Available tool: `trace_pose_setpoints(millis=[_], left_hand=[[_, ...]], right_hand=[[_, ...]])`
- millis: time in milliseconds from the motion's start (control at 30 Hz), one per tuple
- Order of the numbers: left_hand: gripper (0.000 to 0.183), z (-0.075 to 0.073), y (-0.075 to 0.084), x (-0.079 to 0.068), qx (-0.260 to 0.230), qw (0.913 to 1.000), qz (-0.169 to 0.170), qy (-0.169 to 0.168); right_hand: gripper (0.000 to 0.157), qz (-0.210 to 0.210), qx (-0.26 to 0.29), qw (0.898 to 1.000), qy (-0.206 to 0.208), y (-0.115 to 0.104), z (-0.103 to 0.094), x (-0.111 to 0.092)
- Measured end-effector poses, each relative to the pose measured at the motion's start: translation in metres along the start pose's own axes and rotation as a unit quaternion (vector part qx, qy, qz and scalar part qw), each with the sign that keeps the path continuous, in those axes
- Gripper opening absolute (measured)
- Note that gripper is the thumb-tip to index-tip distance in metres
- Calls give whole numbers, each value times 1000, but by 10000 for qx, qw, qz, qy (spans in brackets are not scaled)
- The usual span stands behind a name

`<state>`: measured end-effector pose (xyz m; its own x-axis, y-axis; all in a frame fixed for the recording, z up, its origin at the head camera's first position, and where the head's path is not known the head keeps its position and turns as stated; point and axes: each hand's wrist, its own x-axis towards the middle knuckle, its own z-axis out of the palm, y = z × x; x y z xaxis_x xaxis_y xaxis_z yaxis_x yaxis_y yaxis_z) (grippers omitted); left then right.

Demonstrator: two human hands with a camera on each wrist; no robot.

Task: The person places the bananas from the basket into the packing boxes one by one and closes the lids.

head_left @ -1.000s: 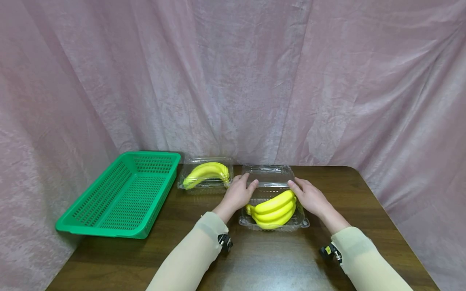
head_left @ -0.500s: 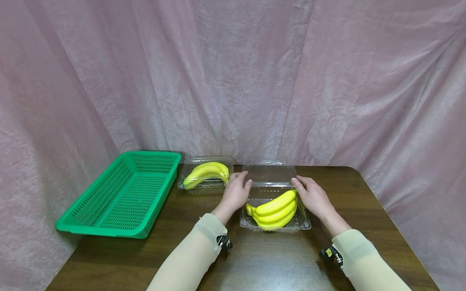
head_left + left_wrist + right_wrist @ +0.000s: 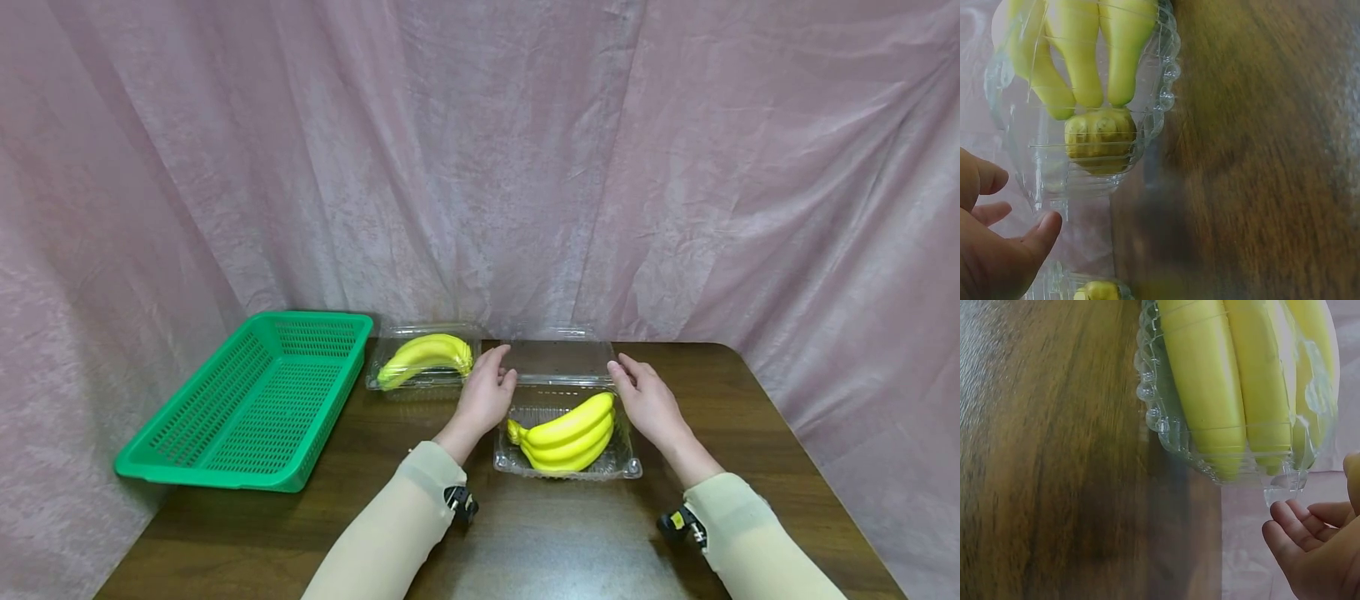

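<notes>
A clear plastic clamshell box [image 3: 632,468] stands in front of me with a bunch of yellow bananas [image 3: 566,433] lying in its base. Its lid [image 3: 558,358] is swung up and back at the far side. My left hand [image 3: 483,396] is beside the box's left side near the hinge, fingers extended and thumb apart in the left wrist view. On the opposite side is my right hand [image 3: 651,404], its fingers fairly straight and its fingertips [image 3: 1279,509] close by the box's corner. Neither hand has anything between its fingers.
Behind my left hand, a second clear box [image 3: 372,379] with its lid down contains bananas [image 3: 427,358]. A green plastic basket [image 3: 292,475] stands on the left of the brown wooden table [image 3: 555,542]. A pink curtain [image 3: 480,167] hangs behind the table.
The lid has tipped farther back. Both hands have drawn slightly apart, the left hand to the left and the right hand to the right, away from the lid.
</notes>
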<state>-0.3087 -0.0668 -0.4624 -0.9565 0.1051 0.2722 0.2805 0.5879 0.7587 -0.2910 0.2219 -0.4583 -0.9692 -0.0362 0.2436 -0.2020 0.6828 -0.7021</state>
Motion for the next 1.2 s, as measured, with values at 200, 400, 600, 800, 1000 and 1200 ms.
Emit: trace_pose_setpoints(millis=[200,400,600,800,1000,1200], left_hand=[[49,0,0,1,127,9998,167,54],[56,0,-4,1,174,9991,376,48],[59,1,-10,2,124,9981,592,109],[58,13,-37,14,168,9959,851,260],[68,1,-8,5,128,9982,501,307],[71,0,-5,6,108,9986,377,363]], right_hand=[[50,-35,76,9999,132,0,-1,0],[50,-72,178,9997,148,2,3,1],[51,26,233,9995,210,2,4,0],[50,137,219,9993,258,2,5,1],[53,280,272,9990,221,4,4,2],[54,315,416,9983,255,2,4,2]])
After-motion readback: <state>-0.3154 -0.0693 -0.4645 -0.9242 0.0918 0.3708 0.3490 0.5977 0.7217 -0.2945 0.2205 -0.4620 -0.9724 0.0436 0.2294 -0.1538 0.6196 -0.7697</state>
